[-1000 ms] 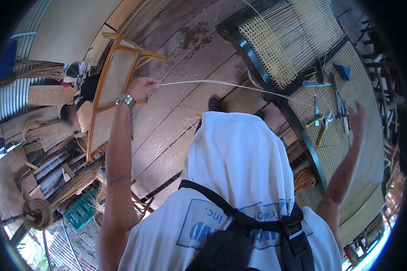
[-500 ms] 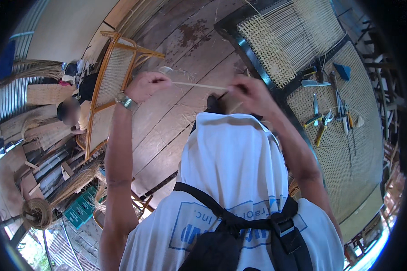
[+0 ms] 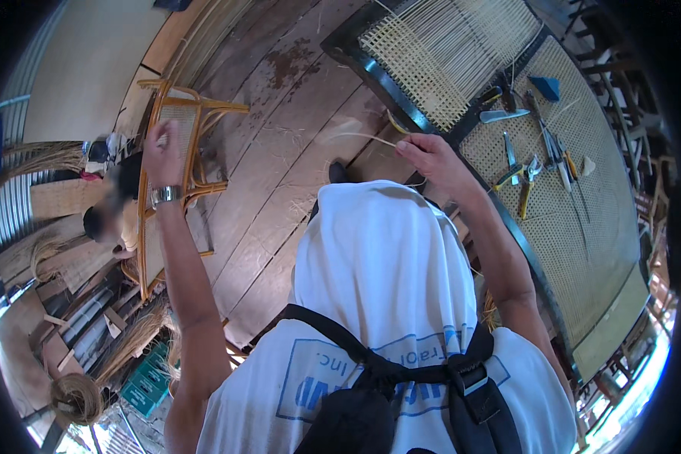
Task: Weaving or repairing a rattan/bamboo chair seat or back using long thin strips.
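Observation:
A thin pale cane strand (image 3: 367, 136) is pinched between the thumb and fingers of my right hand (image 3: 431, 160), left of the dark-framed cane panel. From that pinch the strand curves out leftward over the floor, and its far end is blurred. My left hand (image 3: 163, 157), with a metal watch on its wrist, is raised beside a chair frame with caned panels (image 3: 175, 110). Its fingers are smeared by motion, so whether they hold anything does not show. The woven cane panel (image 3: 424, 76) on the dark frame has a close weave at its near side and loose parallel strands farther off.
On the caned surface (image 3: 583, 250) at right lie yellow-handled pliers (image 3: 528, 189), a knife (image 3: 505, 115), several slim tools and a blue wedge-shaped piece (image 3: 545, 88). Another person (image 3: 106, 219) sits behind the chair at left. A cane coil (image 3: 77, 399) and green crate (image 3: 147, 382) stand lower left.
My left hand has moved away to the left, off the strand that was stretched between both hands. The strand now curves freely from my right hand. The view has shifted slightly.

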Demonstrator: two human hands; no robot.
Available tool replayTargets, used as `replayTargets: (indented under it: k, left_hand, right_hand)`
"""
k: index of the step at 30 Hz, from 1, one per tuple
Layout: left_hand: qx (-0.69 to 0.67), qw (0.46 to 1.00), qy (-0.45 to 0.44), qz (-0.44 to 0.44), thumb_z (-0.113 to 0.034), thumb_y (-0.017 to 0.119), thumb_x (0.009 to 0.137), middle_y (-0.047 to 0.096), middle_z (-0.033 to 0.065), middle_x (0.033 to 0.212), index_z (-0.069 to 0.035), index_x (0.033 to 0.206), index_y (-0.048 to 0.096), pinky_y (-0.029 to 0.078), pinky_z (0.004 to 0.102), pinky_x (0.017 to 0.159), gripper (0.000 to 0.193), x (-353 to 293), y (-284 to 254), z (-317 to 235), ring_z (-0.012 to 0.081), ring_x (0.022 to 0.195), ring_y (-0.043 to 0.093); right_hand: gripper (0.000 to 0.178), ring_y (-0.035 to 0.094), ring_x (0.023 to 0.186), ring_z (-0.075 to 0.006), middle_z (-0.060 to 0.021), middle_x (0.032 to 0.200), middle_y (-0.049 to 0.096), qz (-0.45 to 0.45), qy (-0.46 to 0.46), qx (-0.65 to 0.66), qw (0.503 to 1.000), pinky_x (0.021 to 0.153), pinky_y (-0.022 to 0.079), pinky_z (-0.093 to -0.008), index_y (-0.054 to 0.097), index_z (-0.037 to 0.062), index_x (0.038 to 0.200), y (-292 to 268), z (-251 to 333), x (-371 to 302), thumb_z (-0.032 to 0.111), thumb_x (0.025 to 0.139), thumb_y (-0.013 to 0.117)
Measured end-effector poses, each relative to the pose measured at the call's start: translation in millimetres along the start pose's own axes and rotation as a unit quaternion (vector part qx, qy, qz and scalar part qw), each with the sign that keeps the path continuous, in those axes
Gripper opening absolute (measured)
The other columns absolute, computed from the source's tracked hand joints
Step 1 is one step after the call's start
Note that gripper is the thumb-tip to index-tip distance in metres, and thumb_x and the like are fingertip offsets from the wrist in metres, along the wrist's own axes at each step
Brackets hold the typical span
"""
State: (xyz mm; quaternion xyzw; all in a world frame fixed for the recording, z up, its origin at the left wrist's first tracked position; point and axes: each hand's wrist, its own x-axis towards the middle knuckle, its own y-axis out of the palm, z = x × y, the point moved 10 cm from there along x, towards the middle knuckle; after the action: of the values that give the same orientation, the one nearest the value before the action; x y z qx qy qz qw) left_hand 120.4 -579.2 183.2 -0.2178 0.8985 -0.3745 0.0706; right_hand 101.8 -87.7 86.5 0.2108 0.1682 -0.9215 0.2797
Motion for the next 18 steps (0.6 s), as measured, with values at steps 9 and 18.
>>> replayTargets:
  k: [9,18]
  left_hand:
    - [-0.275,0.855,-0.151,0.413,-0.034,0.057,0.103,0.070,-0.0012,0.099,-0.006,0.113,0.072,0.049,0.0217,0.068,0.033,-171,210,-70,0.0058,0.077,0.059]
    - [-0.280,0.926,-0.052,0.247,-0.030,0.061,0.102,0.069,-0.0003,0.097,-0.004,0.128,0.064,0.048,0.0218,0.068,0.038,-154,265,-67,0.0062,0.082,0.059]
  right_hand:
    - [0.026,0.043,0.064,-0.0038,0.0061,0.072,0.054,-0.008,0.058,0.153,0.986,0.055,0.035,-0.0227,0.072,0.0050,0.097,37,-3,17,0.029,0.099,0.063]
    - [0.021,0.065,0.084,-0.0116,-0.0116,0.091,0.073,-0.124,-0.141,-0.020,0.982,0.073,0.053,-0.0337,0.070,-0.0020,0.106,52,43,14,0.015,0.096,0.062]
